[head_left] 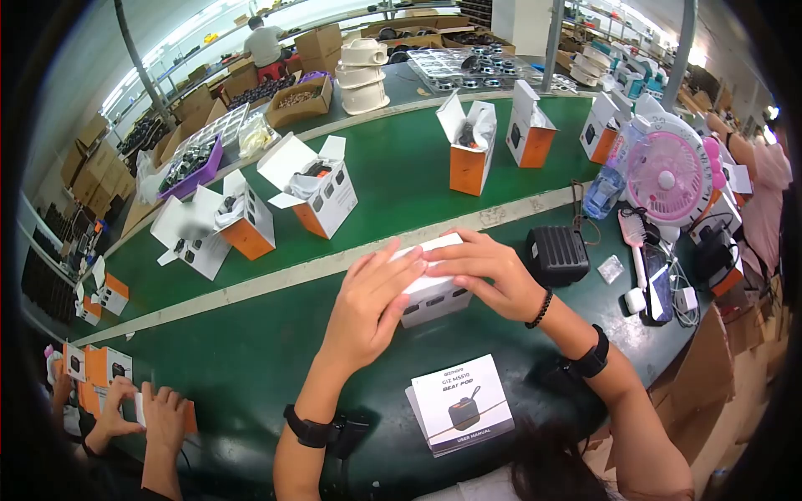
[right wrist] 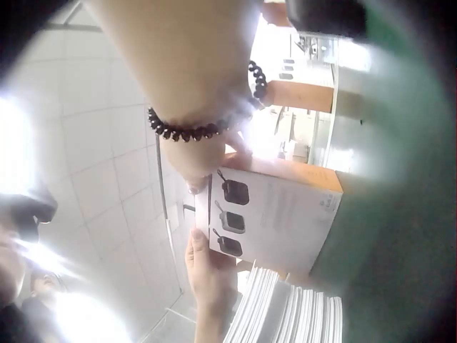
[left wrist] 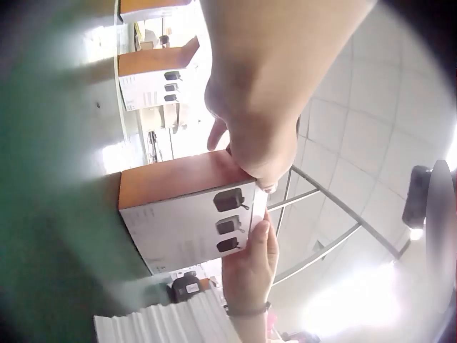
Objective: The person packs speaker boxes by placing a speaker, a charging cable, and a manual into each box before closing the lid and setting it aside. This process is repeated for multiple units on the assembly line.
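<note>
An orange-and-white carton (head_left: 436, 302) with small speaker pictures stands upright on the green table, its white top closed. My left hand (head_left: 364, 302) lies over the top's left side, fingers stretched across it and thumb lower on the near side. From the other side my right hand (head_left: 484, 269) holds the top, its fingers meeting the left fingers and its thumb at the front edge. In the left wrist view, the right thumb (left wrist: 261, 234) lies along the carton's upper edge. Nearer me lies a stack of user manuals (head_left: 462, 405).
A dark speaker (head_left: 558, 255) sits right of the carton. Open cartons (head_left: 473, 150) line the green strip beyond the pale divider (head_left: 334, 265). A pink fan (head_left: 668, 178), bottle (head_left: 607, 185) and hairbrush (head_left: 635, 238) crowd the right. Another person's hands (head_left: 163, 417) work at lower left.
</note>
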`<state>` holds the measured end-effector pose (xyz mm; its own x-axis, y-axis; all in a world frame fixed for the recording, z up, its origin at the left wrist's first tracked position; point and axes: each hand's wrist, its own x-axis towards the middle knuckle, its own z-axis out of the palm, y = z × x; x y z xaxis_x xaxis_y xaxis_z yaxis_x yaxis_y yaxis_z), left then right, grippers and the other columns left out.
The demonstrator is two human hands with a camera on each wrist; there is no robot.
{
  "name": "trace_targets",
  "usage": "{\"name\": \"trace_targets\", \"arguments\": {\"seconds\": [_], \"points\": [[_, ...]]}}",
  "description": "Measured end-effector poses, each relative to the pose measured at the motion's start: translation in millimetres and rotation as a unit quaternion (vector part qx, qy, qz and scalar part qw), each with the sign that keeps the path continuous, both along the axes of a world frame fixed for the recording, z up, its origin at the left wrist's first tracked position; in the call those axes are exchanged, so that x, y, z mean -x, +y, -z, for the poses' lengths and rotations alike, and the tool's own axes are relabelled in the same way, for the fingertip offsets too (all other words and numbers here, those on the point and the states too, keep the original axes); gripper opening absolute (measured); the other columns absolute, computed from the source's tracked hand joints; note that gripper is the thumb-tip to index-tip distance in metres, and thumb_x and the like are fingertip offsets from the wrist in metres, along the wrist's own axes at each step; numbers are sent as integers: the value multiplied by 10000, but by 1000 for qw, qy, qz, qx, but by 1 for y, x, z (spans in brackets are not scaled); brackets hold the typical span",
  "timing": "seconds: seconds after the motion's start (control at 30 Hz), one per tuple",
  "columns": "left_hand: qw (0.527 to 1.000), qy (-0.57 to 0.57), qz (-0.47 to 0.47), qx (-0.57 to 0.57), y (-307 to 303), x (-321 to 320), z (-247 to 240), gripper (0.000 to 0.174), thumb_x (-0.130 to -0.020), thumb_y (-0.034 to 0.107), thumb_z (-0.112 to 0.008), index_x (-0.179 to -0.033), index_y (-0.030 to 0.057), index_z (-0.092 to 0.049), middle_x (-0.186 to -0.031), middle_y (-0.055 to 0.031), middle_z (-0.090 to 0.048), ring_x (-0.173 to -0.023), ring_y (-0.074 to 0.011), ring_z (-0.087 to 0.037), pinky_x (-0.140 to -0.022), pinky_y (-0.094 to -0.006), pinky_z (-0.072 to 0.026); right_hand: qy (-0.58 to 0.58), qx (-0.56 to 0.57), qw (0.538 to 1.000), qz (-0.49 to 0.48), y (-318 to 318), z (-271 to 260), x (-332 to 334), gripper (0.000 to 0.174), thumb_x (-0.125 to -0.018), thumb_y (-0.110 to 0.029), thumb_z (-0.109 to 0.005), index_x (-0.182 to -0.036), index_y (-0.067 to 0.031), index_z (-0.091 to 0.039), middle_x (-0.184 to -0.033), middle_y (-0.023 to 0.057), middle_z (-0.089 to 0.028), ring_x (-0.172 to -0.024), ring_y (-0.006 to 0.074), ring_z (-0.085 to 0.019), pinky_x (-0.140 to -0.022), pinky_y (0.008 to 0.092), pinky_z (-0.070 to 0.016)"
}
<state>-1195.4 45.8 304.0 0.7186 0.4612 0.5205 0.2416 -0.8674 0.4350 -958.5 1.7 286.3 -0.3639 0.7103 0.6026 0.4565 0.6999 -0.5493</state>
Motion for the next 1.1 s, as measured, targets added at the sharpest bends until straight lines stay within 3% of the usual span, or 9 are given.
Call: {"name": "trace_targets", "arguments": {"seconds": [0.23, 0.4, 0.5, 0.63, 0.7, 0.77, 0.83, 1.0, 1.1], "points": [[994, 54, -52, -83, -4, 7, 16, 531, -830, 204, -633, -1335, 93, -512, -1429, -74, -463, -1373, -327, -346, -1083, -521, -245, -36, -62, 997, 12, -1, 16, 7, 540, -717, -54, -739, -1234, -141, -612, -1334, 52, -546, -1171, 329, -506, -1080, 466, -339], [990, -98, -85, 48, 1, 17, 46, 689, -877, 144, -596, -1484, 91, -274, -1550, -204, -185, -1420, -367, -225, -1110, -463, -223, -94, -106, 977, 157, 4, 7, 10, 491, -704, -77, -739, -1178, -134, -624, -1274, 55, -576, -1078, 357, -535, -993, 439, -409], [938, -213, -145, 231, 3, 31, 68, 613, -879, 89, -584, -1440, 68, -339, -1362, -188, -471, -1253, -331, -465, -1005, -397, -378, -147, -152, 908, 362, 50, 13, 10, 574, -688, -101, -738, -1226, -128, -542, -1229, 66, -519, -1051, 344, -494, -872, 434, -441], [956, -176, -169, 161, 12, 35, 90, 407, -867, 71, -595, -1261, 25, -504, -1148, -150, -584, -1074, -272, -569, -901, -355, -448, -221, -100, 815, 527, 147, 16, 9, 742, -664, -183, -799, -1329, -140, -473, -1471, 44, -329, -1187, 504, -402, -921, 467, -435], [950, -188, -169, 184, 12, 37, 89, 399, -864, 68, -594, -1251, 22, -511, -1146, -148, -584, -1077, -263, -569, -902, -355, -448, -219, -225, 815, 486, 144, -7, 21, 707, -662, -173, -796, -1303, -142, -499, -1458, 27, -353, -1219, 483, -393, -950, 484, -407], [946, -203, -164, 194, 13, 36, 90, 371, -859, 66, -596, -1222, 29, -532, -1123, -143, -588, -1063, -263, -572, -900, -355, -449, -240, -266, 872, 333, 158, -7, 23, 477, -730, -85, -665, -1195, -136, -568, -1329, 20, -497, -1230, 345, -449, -969, 429, -398], [955, -169, -168, 177, 14, 38, 90, 342, -854, 64, -599, -1192, 39, -552, -1097, -133, -591, -1040, -269, -576, -895, -355, -450, -279, -325, 871, 239, 172, 0, 27, 377, -749, -47, -610, -1114, -141, -597, -1187, 10, -582, -1138, 263, -521, -945, 397, -411], [954, -196, -165, 157, 14, 40, 88, 224, -854, 52, -594, -1074, 21, -619, -1013, -131, -609, -958, -248, -607, -841, -329, -469, -231, -228, 928, 182, 170, -8, 32, 148, -719, -151, -696, -785, -132, -565, -778, -3, -605, -849, 206, -594, -797, 370, -426], [881, -366, -224, 200, 14, 41, 88, 143, -917, 80, -496, -963, -13, -593, -930, -76, -597, -871, -150, -569, -786, -283, -456, -320, -191, 917, 139, 127, -24, 41, 169, -713, -173, -710, -778, -138, -559, -761, -6, -600, -819, 200, -594, -773, 353, -425]]}}
